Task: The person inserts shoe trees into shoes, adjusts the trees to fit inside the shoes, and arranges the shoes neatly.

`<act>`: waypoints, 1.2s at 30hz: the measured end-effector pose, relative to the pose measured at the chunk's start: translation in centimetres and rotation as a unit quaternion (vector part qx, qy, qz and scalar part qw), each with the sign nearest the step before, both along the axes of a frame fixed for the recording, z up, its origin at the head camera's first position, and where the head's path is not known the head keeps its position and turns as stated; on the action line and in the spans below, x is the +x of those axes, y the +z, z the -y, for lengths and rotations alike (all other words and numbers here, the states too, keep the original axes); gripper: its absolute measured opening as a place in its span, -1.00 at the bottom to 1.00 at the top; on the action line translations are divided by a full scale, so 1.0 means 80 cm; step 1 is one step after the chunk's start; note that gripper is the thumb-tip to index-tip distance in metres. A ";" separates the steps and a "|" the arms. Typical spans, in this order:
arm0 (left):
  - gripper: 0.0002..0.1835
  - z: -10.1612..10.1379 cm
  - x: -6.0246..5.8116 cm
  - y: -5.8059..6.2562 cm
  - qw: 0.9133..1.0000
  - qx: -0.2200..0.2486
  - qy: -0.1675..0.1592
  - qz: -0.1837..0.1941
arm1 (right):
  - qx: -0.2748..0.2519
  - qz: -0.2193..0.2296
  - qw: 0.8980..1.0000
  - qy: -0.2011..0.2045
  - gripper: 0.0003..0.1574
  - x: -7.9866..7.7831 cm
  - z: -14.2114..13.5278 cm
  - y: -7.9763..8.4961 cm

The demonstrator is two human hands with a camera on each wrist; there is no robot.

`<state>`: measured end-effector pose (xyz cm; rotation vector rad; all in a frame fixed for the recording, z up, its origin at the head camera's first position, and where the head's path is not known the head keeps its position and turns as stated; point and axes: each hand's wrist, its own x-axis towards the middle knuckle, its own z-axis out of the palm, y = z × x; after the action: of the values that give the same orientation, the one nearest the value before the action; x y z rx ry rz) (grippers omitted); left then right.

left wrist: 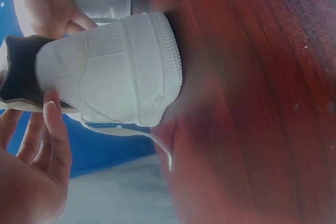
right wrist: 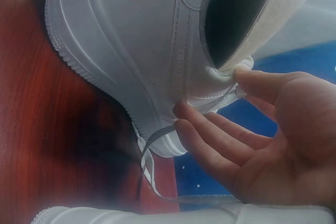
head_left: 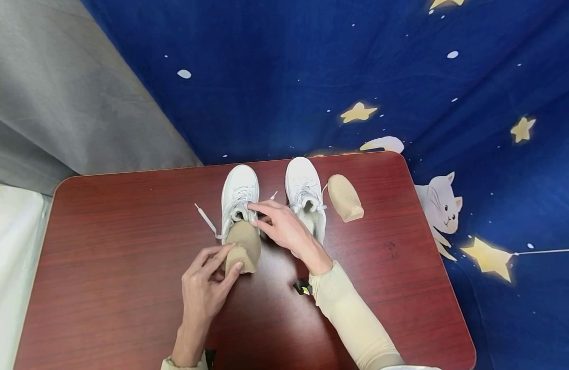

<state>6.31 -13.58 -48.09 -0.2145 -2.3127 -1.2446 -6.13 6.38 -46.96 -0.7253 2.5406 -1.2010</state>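
Observation:
Two white lace-up sneakers stand with toes pointing away. A beige hollow shoe form (head_left: 249, 241) sits partly inside the opening of the left sneaker (head_left: 241, 177), its rear end sticking out at the heel. My left hand (head_left: 205, 282) grips that rear end between thumb and fingers. In the left wrist view, a fingertip of the left hand (left wrist: 39, 166) lies beside the sneaker's heel collar (left wrist: 50, 69). My right hand (head_left: 286, 226) pinches the same sneaker's upper at its tongue and lace area. In the right wrist view, the right thumb is at the form's edge (right wrist: 262, 30).
The right sneaker (head_left: 303, 172) stands beside, its inner lining showing. A second beige form (head_left: 345, 198) lies to its right. A loose lace (head_left: 205, 218) trails left from the left sneaker. A small dark object (head_left: 303, 287) is by the right sleeve. Curtains hang behind the red-brown table (head_left: 127, 257).

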 end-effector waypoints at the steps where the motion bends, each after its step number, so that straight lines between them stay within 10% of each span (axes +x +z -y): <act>1: -0.59 0.000 0.000 0.000 1.000 -0.002 0.001 0.001 | 0.000 0.000 1.000 0.000 -0.45 0.000 0.000 0.000; 36: -0.63 0.004 -0.010 -0.010 1.000 0.003 -0.016 -0.011 | 0.005 -0.004 1.000 0.000 -0.46 0.000 -0.001 0.002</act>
<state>5.48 -13.89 -48.89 -0.2616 -2.2952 -1.2591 -6.16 6.47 -46.82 -0.7303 2.5510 -1.1877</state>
